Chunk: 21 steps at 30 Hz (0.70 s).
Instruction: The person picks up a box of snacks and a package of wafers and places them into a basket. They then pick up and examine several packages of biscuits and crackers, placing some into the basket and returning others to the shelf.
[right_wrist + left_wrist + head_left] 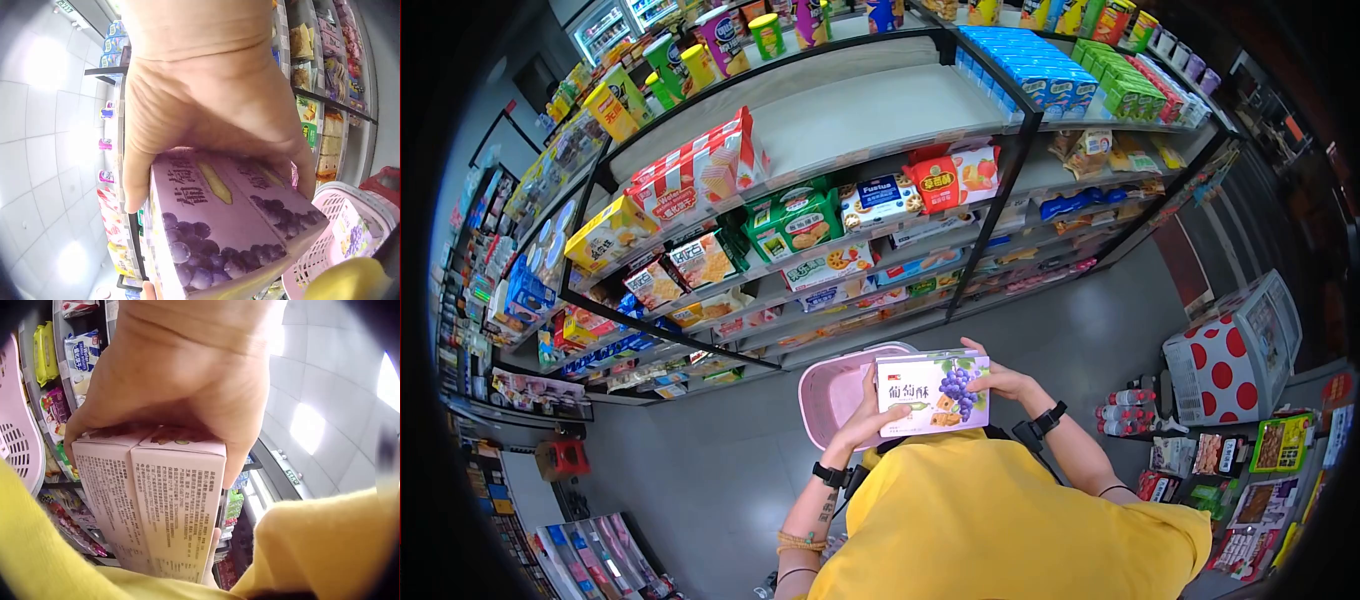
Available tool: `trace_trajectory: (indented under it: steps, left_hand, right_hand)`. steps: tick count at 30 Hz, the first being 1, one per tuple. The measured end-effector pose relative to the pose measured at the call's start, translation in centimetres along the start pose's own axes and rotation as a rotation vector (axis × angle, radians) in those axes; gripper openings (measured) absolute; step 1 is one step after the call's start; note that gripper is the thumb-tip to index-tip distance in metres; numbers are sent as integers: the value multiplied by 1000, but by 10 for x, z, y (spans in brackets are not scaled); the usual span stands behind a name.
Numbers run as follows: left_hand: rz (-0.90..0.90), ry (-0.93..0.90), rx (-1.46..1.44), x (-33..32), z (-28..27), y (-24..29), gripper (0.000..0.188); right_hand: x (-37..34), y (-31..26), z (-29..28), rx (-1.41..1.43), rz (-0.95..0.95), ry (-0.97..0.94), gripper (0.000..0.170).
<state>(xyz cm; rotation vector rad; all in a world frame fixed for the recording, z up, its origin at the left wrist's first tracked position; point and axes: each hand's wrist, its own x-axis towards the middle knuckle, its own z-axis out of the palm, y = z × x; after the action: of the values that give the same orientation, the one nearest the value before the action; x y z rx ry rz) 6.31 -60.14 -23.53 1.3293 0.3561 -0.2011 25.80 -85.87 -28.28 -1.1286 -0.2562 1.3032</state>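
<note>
Both hands hold two boxes of grape pastries (930,385), stacked face to face, in front of the chest. My left hand (868,415) grips one end, its thumb across the printed front. At the other end my right hand (1006,385) grips with the thumb on the grape picture. Ingredient text covers the pink box sides (178,506) in the left wrist view. The right wrist view shows purple sides with grapes (219,219). Beneath the boxes is a pink basket (822,400), and a similar grape box (355,230) lies inside it.
Ahead stands a shelf rack (860,95) with red wafer packs (700,165), a green biscuit pack (795,220) and other snacks. A red-dotted white bin (1220,365) stands at the right, near bottle packs (1125,410). Grey floor (670,470) extends to the left.
</note>
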Motion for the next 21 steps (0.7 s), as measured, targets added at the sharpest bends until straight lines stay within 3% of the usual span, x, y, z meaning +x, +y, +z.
trace_trajectory:
  steps: [3,6,10,11,13,16,19,21]
  left_hand:
    - [34,36,-2,3,-6,-25,105]
    - [72,65,-29,1,-20,-63,115]
    - [36,79,-226,-16,-12,-40,116]
    - [35,86,-202,-23,-12,-39,117]
    - [60,91,-115,-24,-12,-35,118]
    - [133,101,47,-27,-6,-29,120]
    - [194,101,106,-27,-2,-22,122]
    - [190,104,29,-26,-1,-26,123]
  right_hand:
    - [1,13,-6,-23,10,12,112]
    - [9,6,-3,-76,39,-21,109]
    - [17,-20,-7,-285,-23,-49,104]
    - [24,-50,3,-469,-123,48,105]
    - [31,-86,25,-821,-177,-30,115]
    - [50,-97,51,-1380,-145,-346,121]
    - [65,-99,66,-1042,269,-591,127]
    - [74,-93,58,-1079,208,-624,129]
